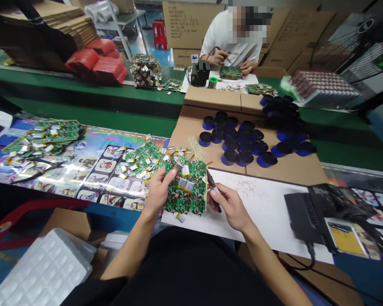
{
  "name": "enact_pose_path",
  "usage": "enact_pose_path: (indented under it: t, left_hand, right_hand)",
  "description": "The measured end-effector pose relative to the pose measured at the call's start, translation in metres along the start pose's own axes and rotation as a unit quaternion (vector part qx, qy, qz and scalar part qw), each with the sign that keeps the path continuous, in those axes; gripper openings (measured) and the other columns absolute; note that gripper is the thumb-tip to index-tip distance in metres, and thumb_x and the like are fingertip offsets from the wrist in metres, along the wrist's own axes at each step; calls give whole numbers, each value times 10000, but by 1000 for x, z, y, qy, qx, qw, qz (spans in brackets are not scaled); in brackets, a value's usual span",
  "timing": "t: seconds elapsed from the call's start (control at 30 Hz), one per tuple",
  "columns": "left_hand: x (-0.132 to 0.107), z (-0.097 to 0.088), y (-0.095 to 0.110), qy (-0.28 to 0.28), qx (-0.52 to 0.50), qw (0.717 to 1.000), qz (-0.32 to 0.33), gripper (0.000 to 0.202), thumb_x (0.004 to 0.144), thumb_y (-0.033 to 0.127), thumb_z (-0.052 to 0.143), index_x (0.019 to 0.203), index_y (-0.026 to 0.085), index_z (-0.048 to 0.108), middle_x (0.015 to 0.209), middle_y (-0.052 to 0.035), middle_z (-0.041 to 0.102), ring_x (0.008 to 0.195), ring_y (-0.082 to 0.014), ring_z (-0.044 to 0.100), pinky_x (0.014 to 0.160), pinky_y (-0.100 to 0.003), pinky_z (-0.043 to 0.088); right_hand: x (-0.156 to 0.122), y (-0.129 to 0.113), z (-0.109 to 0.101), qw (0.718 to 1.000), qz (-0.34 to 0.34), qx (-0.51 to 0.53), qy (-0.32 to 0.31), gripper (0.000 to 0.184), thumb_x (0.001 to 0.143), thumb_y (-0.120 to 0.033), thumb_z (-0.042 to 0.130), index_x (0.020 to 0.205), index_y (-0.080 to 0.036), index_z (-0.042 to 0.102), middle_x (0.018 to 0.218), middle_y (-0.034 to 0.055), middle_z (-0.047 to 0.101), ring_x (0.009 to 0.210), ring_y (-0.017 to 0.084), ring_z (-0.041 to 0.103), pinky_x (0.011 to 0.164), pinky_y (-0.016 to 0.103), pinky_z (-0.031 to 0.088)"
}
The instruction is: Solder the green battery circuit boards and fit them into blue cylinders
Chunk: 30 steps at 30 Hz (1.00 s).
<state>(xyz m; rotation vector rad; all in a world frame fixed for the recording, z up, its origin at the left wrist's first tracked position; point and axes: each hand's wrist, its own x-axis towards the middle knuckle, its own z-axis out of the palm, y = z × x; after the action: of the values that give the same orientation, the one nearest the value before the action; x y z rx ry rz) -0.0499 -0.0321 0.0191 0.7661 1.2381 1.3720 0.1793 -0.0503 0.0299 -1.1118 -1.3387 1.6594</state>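
Left hand (159, 191) clamped on a batch of wired circuit boards (187, 191); right hand (230, 208) pinching a soldering iron (213, 183).
Just beyond the left hand, loose boards (143, 159) lie on a printed mat (95, 148); black-and-blue spools (230, 157) stand on cardboard (284, 170) beyond the right hand.

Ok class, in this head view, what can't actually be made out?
Boards: markings too small to read.
Batteries: labels too small to read.
Tool: grip hidden by the right hand.
Canisters: contents hidden by lids.
Black unit: blurred, details lost.
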Motion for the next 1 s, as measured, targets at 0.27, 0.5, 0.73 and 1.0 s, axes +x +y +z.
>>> enact_pose_path:
  t: [0.27,0.5,0.73,1.0]
  left_hand:
    - [2,10,-8,-11,-55,996,-73,396,772,539,864,939,202,740,659,24,626,455,-113,527,358,-215,418]
    - [1,3,-4,3,11,1000,-27,423,790,582,830,869,188,697,751,13,636,490,-97,508,330,-204,458]
    - [-1,4,-4,-4,35,999,-14,425,814,596,798,858,189,684,751,4,620,517,-112,522,320,-210,471]
    - [3,3,-1,17,29,999,1,382,825,557,788,918,195,708,766,8,635,518,-108,532,348,-210,484]
  right_hand:
    - [3,16,11,970,69,223,-65,419,895,-628,680,858,-215,618,672,-8,581,505,143,500,466,276,404]
    - [-11,6,-6,999,23,5,-48,395,1007,-565,625,907,-185,662,776,19,637,708,153,592,667,277,487]
    - [-26,14,-4,999,39,-27,-26,422,1014,-597,598,987,-183,676,778,19,650,680,146,593,627,270,485]
    - [-30,18,-1,998,52,-13,-17,412,1013,-561,619,899,-168,674,797,33,658,654,123,569,596,255,458]
